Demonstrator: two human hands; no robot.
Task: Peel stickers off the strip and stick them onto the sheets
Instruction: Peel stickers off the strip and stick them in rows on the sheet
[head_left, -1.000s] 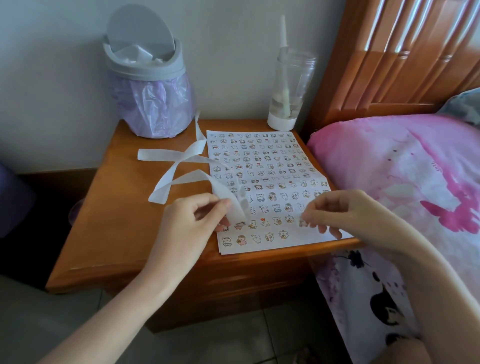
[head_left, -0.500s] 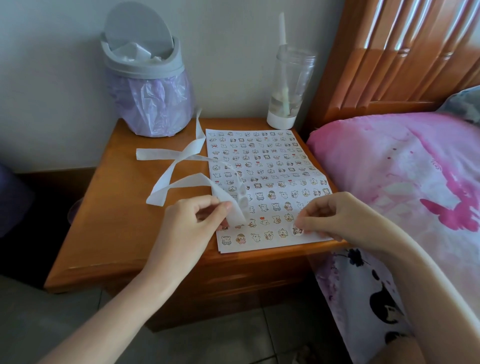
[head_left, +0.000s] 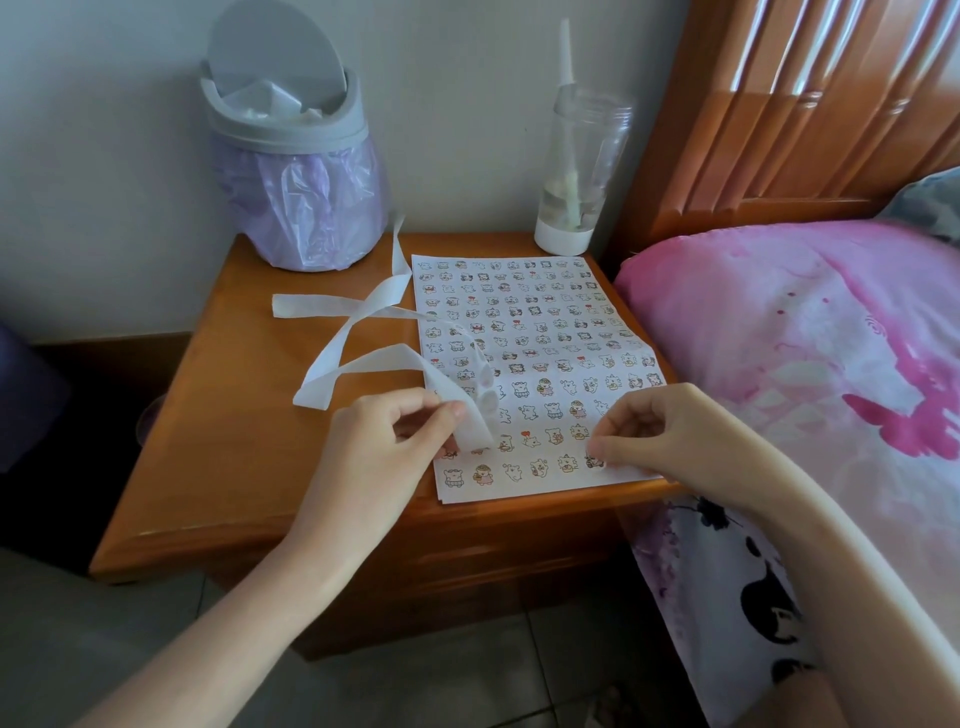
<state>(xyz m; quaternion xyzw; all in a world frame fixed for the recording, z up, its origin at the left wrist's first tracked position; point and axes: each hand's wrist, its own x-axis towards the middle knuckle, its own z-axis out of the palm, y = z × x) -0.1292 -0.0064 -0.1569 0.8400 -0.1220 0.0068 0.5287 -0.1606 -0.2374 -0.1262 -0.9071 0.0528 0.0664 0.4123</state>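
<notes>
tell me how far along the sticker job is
Done: the sheet is nearly covered in sticker rows. In hand: left hand pinches the backing strip, right hand pinches a sticker onto the bottom row's right end. Left: the small bare stretch there.

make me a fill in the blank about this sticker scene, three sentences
1. The left hand pinches a ____ strip.
2. The right hand pinches a sticker against the sheet, which lies on a ____ nightstand.
3. The grey bin is lined with a ____ bag.
Missing words: white; wooden; purple.
</notes>
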